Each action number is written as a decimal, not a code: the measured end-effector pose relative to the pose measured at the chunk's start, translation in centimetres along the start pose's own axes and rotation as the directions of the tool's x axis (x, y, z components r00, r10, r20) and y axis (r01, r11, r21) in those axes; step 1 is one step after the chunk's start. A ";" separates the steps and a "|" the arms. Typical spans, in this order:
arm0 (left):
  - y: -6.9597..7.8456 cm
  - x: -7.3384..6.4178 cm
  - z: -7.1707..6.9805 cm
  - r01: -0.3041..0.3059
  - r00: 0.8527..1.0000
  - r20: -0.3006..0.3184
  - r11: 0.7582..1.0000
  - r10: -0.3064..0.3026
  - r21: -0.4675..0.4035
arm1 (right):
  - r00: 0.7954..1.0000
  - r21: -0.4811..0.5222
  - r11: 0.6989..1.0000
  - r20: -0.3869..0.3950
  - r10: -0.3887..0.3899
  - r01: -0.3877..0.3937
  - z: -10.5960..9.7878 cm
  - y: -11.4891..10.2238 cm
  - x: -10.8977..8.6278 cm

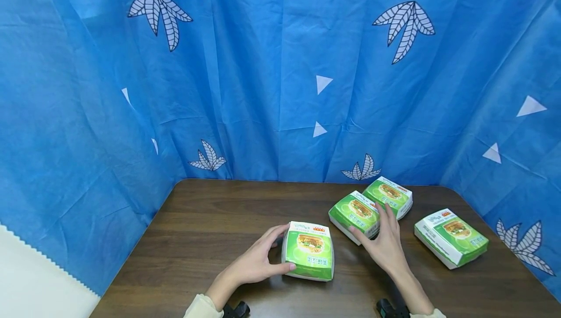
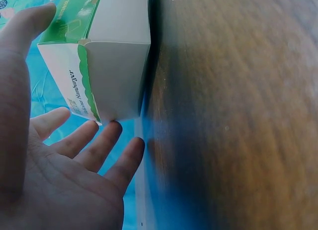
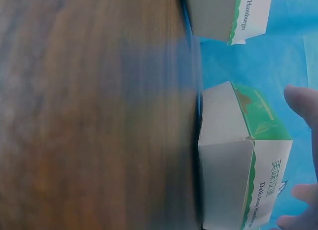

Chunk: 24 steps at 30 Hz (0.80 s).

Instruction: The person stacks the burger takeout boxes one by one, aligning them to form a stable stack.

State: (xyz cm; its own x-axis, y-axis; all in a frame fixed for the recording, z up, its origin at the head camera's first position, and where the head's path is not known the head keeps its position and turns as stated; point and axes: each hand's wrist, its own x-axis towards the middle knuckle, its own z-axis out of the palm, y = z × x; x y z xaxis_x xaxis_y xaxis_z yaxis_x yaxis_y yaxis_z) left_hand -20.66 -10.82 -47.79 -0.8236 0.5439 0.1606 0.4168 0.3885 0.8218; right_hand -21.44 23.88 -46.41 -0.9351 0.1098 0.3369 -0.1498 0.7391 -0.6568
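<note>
Four-sided hamburger cartons in green and white lie on the brown table. My left hand is at the left side of the nearest hamburger box, thumb by its front corner and fingers by its far left corner. In the left wrist view the fingers are spread beside that box, not curled round it. Over the front and right edges of a second hamburger box my right hand hovers with thumb and fingers apart. The right wrist view shows a gap between the thumb and the box.
Behind the second box, close to it, lies another hamburger box. One more box lies apart near the right edge of the table. A blue curtain with leaf prints hangs round the back and sides.
</note>
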 end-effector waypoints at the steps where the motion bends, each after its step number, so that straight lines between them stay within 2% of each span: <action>1: 0.0 0.0 0.0 0.001 1.000 0.000 1.000 -0.001 0.001 | 1.000 0.000 1.000 0.006 0.003 -0.003 0.0 0.1 0.0; 12: -0.2 0.0 0.1 0.001 1.000 0.003 1.000 -0.001 0.003 | 0.995 -0.033 0.999 0.091 0.038 -0.035 0.2 0.8 -0.1; 24: -0.2 0.0 0.1 0.006 1.000 0.007 1.000 -0.006 0.003 | 0.997 -0.023 0.999 0.068 0.032 -0.030 0.2 1.1 -0.1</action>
State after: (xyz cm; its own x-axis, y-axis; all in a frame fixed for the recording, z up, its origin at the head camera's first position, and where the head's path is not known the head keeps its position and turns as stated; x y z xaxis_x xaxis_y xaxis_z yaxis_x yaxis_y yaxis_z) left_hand -20.73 -10.79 -48.01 -0.8233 0.5468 0.1520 0.4131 0.3936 0.8212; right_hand -21.62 24.53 -47.27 -0.9592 0.0873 0.2689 -0.1142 0.7506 -0.6508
